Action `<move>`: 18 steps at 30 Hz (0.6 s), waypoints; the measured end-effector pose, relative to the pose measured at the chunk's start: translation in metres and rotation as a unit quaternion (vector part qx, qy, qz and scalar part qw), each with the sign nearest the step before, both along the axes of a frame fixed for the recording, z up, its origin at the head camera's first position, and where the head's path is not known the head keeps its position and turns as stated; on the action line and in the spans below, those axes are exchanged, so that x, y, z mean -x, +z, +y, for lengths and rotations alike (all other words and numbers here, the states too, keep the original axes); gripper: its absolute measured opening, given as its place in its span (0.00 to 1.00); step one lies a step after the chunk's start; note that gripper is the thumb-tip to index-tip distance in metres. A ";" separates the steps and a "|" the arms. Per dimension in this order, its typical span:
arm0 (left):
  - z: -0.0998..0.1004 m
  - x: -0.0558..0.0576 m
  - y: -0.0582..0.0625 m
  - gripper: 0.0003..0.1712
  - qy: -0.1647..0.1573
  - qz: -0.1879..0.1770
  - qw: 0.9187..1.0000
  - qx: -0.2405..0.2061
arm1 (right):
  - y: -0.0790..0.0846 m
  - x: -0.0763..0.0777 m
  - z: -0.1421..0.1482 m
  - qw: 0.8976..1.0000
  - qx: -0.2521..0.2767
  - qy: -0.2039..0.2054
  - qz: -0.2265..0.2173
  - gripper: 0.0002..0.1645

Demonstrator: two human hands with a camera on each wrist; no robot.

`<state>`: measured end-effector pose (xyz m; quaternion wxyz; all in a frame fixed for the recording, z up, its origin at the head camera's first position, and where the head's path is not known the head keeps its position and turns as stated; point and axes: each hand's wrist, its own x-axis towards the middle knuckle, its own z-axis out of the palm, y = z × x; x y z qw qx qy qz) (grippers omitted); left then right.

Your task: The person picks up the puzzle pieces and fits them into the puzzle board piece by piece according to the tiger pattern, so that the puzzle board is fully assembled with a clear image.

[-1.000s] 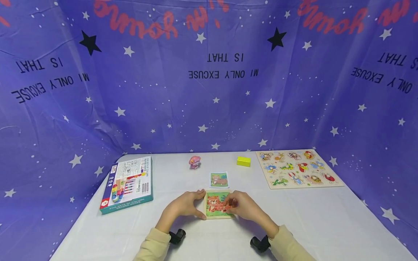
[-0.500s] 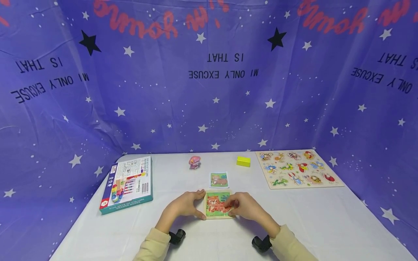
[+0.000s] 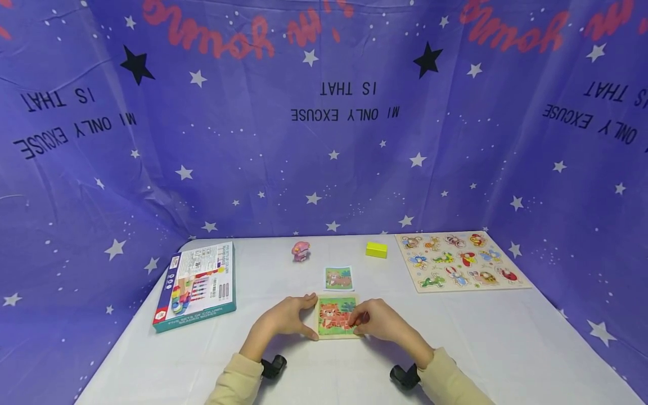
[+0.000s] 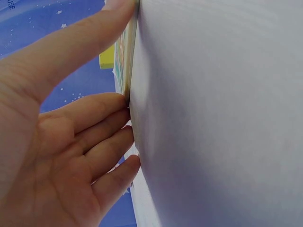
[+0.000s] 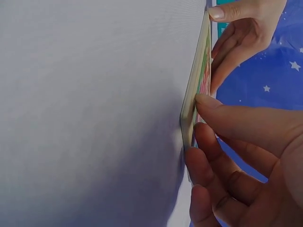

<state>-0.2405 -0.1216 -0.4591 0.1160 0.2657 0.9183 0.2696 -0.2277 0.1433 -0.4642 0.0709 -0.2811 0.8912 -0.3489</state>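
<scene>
A small square wooden jigsaw puzzle (image 3: 336,326) with an orange tiger on green lies flat in front of me. My left hand (image 3: 287,318) braces its left side, with the thumb at the near corner and the fingers at the far corner. In the left wrist view those fingers are nearly straight against the edge. My right hand (image 3: 379,320) grips the puzzle's right side with curled fingers, its thumb on the near rim in the right wrist view. The hand hides the lower right part of the picture; whether a loose piece is under the fingertips cannot be seen.
A picture card (image 3: 338,278) lies just beyond the puzzle. Further back are a pink toy (image 3: 301,251) and a yellow block (image 3: 376,250). A boxed bead set (image 3: 196,287) lies at the left, an insect peg board (image 3: 460,262) at the right. A starry curtain (image 3: 324,169) encloses the table.
My right hand has shifted slightly right, from over the tiger's body to the puzzle's right edge, uncovering more of the picture. The left hand has stayed in place.
</scene>
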 end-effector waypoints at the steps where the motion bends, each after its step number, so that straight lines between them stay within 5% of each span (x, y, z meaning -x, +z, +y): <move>1: 0.000 0.000 0.000 0.53 0.000 -0.001 1.000 -0.001 | 0.000 0.000 0.000 1.000 -0.001 0.000 -0.003 0.08; 9: -0.003 0.002 -0.002 0.54 -0.011 -0.004 1.000 0.012 | -0.002 -0.001 0.004 1.000 0.014 0.014 0.010 0.08; 15: -0.010 0.001 0.007 0.55 -0.029 -0.014 0.999 -0.006 | -0.001 -0.005 0.014 0.993 0.026 -0.036 0.106 0.11; 18: -0.012 0.000 0.014 0.53 -0.027 0.032 0.999 -0.022 | 0.003 -0.006 0.021 0.979 0.012 -0.091 0.183 0.14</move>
